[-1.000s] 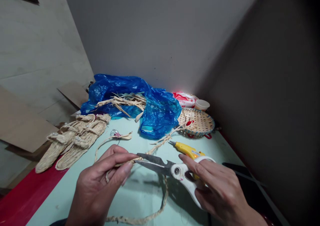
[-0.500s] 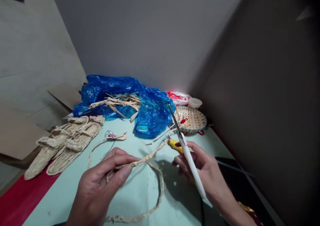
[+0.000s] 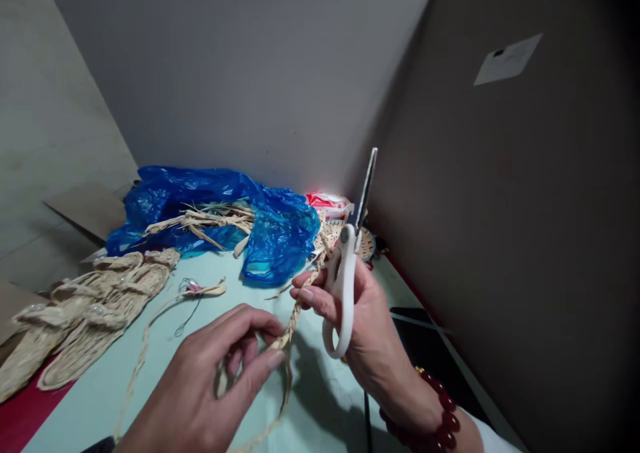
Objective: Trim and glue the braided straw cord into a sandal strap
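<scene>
A braided straw cord (image 3: pixel 295 314) runs between my two hands above the table. My left hand (image 3: pixel 215 366) pinches it between thumb and fingers, and a loop of the cord hangs below. White-handled scissors (image 3: pixel 345 286) rest in my right hand (image 3: pixel 357 313), blades pointing up and away. The same hand's thumb and fingertips also grip the cord, whose far end sticks up past the fingers. Several woven straw slippers (image 3: pixel 113 313) with beads lie at the left. Dry straw strips (image 3: pixel 215 219) spill from a blue plastic bag (image 3: pixel 280 239).
Behind my right hand, a woven basket (image 3: pixel 369 245) is partly hidden, with a red and white package (image 3: pixel 327 203) beyond it. A tangle of thin thread (image 3: pixel 191 289) lies on the pale green table (image 3: pixel 170 366). Walls close off the back and right.
My right hand has moved in and now pinches the cord, the scissors turned more upright. The yellow item near that hand is now mostly hidden. The camera view has shifted right.
</scene>
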Demonstrator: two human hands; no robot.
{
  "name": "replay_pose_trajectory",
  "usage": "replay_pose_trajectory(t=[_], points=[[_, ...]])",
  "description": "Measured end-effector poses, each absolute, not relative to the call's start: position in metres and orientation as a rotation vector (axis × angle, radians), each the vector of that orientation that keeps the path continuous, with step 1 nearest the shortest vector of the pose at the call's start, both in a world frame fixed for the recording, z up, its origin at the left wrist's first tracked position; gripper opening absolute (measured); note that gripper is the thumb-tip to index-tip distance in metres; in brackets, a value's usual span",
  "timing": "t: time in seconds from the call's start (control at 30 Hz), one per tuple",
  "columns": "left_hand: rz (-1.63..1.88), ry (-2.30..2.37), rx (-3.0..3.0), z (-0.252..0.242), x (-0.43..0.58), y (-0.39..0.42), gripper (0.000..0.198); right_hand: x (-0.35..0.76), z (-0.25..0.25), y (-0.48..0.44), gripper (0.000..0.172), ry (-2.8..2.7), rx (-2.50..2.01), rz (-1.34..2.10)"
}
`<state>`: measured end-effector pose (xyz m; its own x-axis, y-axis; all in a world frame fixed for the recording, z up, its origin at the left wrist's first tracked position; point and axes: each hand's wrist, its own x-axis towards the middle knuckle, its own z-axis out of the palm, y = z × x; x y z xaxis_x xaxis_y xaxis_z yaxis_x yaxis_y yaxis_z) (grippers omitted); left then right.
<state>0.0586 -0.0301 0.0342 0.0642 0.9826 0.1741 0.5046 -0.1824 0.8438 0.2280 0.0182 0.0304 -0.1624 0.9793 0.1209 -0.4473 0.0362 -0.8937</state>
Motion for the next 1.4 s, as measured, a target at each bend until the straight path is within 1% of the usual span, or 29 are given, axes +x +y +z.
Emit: replay_pose_trajectory(t=[0.07, 0.13, 0.27, 0.5, 0.7, 0.83, 1.0, 1.07, 1.17, 1.27, 1.4], points=[[0.876, 1.378, 1.532, 0.045, 0.061, -0.019, 0.019, 0.23, 0.029, 0.02, 0.042, -1.016, -0.685, 1.448], [0.827, 1.252, 1.384, 0.05, 0.064, -0.011, 0.018, 0.232, 0.027, 0.023, 0.04, -0.996, -0.689, 1.438], [0.932, 1.165, 1.202, 0.044, 0.073, -0.005, 0.017, 0.237, 0.023, 0.03, 0.036, -0.93, -0.713, 1.471], [1.015, 1.081, 0.91, 0.028, 0.082, -0.007, 0.023, 0.238, 0.023, 0.035, 0.038, -0.834, -0.785, 1.6], [1.079, 1.112, 0.945, 0.023, 0.082, -0.003, 0.03, 0.236, 0.017, 0.037, 0.039, -0.851, -0.797, 1.639], [1.131, 1.144, 0.861, 0.024, 0.082, 0.0, 0.034, 0.236, 0.014, 0.039, 0.038, -0.886, -0.801, 1.641], [1.104, 1.083, 0.751, 0.028, 0.081, -0.001, 0.021, 0.24, 0.014, 0.045, 0.037, -0.877, -0.794, 1.62], [1.104, 1.087, 0.773, 0.029, 0.081, -0.002, 0.02, 0.242, 0.014, 0.047, 0.039, -0.894, -0.803, 1.593], [1.194, 1.123, 0.859, 0.028, 0.081, -0.001, 0.019, 0.241, 0.013, 0.047, 0.043, -0.953, -0.82, 1.525], [1.303, 1.163, 0.92, 0.024, 0.081, 0.003, 0.021, 0.235, 0.014, 0.042, 0.049, -0.985, -0.814, 1.554], [1.28, 1.237, 1.011, 0.021, 0.082, 0.003, 0.018, 0.226, 0.017, 0.033, 0.047, -0.965, -0.797, 1.594]])
